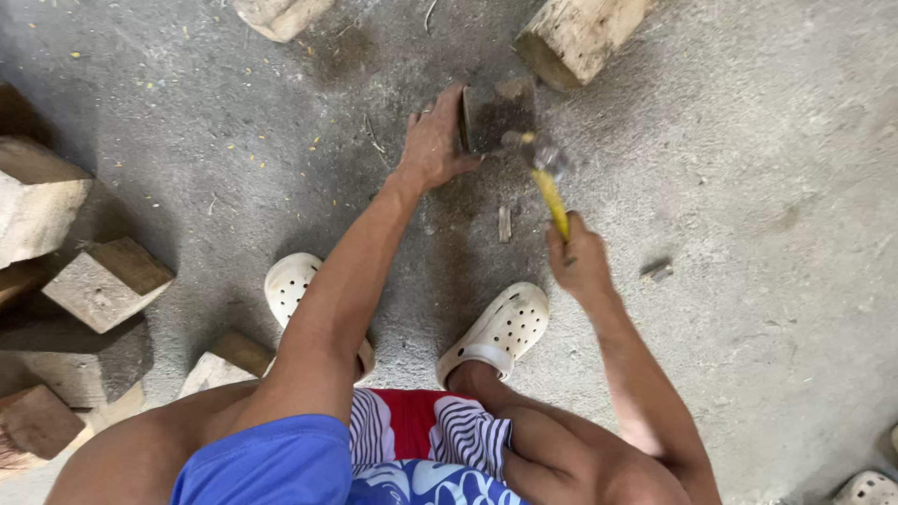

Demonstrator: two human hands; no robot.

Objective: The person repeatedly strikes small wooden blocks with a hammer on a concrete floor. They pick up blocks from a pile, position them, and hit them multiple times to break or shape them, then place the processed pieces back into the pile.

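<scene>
Head view, looking down on a grey concrete floor point(767, 187). The person squats; two white perforated clogs point(496, 329) are planted near the bottom edge of the floor as framed.

Left hand point(432, 145): fingers spread, partly open, thumb side pressed against the left face of a small dark block point(496, 112), steadying it. The block sits on the floor towards the top edge, centre, just below a pale wooden log end point(575, 33).

Right hand point(578, 257): closed fully round the lower end of a yellow-handled hammer point(552, 196). The metal head point(538, 150) is blurred, at or just over the lower right corner of the block; contact cannot be told.

Handling, as judged: the block looks stiff and dense, rough-faced, unlikely to slip but apt to tip or skid when struck. Best held low on a side face, fingers clear of the top. The hammer is head-heavy; a grip near the handle end suits it.

Also present: cut wooden blocks point(108, 285) stacked along the left edge, small chips point(657, 271) right of the hammer
</scene>
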